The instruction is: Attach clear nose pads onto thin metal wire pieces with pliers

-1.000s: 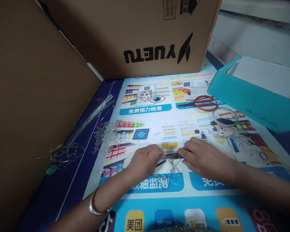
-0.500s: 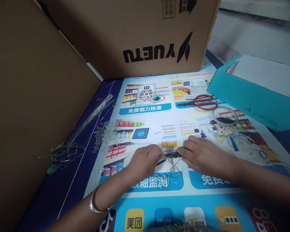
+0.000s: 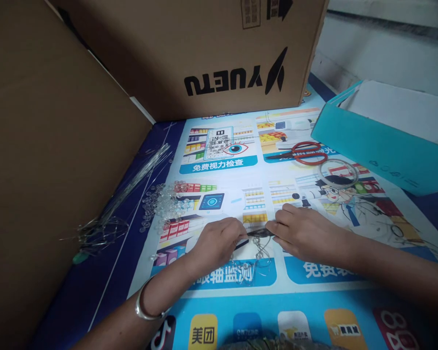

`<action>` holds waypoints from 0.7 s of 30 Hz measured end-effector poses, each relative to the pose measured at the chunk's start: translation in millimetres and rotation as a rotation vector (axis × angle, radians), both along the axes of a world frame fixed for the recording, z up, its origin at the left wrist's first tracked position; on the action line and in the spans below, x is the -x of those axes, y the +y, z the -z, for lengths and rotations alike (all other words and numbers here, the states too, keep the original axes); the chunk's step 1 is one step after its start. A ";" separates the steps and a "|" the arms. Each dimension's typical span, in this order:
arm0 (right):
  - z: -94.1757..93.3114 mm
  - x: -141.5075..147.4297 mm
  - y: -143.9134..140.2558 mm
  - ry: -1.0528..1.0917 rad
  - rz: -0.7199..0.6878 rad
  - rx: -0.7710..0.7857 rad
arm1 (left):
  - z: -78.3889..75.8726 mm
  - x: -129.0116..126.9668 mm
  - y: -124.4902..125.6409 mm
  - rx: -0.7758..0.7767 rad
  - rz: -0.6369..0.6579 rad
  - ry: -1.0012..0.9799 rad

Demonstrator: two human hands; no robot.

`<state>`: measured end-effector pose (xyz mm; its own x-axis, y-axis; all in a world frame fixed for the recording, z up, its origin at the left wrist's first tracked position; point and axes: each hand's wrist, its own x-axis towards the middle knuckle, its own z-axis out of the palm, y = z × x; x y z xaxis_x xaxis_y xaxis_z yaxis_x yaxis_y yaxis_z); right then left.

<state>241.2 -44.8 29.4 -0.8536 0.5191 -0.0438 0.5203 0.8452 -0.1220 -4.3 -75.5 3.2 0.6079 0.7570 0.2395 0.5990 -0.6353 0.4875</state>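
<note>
Left hand (image 3: 217,243) and right hand (image 3: 306,233) low over the printed poster (image 3: 314,301) covering the surface, fingertips nearly meeting. Both closed in a pinch on a small dark wire piece (image 3: 260,234) held between them, just above the poster. Below it, a few thin wire loops with clear beads (image 3: 258,257) lying on the print, close to the left wrist side. A metal bangle (image 3: 143,306) on the left wrist.

Further left, a heap of clear beads (image 3: 164,204) and a bundle of long thin wires (image 3: 131,184) against a cardboard wall (image 3: 51,146). Behind, a cardboard box (image 3: 204,53); to the right, red-handled scissors (image 3: 302,153), a clear ring (image 3: 339,172) and a teal box (image 3: 379,150).

Likely risks: the small piece slipping from either pinch and vanishing among the busy print; a sharp wire end pricking a fingertip under pressure; too hard a bend kinking or snapping the thin wire; a forearm sweep scattering the loose beads nearby, round enough to roll off the edge.
</note>
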 end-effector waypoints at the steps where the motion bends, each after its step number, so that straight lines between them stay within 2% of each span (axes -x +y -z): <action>1: 0.9 -1.2 0.0 0.008 0.010 0.014 | -0.3 1.0 0.7 0.022 0.011 -0.034; 8: -2.1 -12.9 -1.6 0.089 0.091 0.087 | -1.1 10.0 3.5 0.105 0.027 -0.243; 14: -7.9 -12.6 -6.4 0.138 0.077 0.081 | -6.1 9.5 2.7 -0.011 0.110 -0.309; 21: -12.0 -9.9 -9.6 0.122 0.082 0.037 | -10.1 7.8 2.3 -0.089 0.121 -0.298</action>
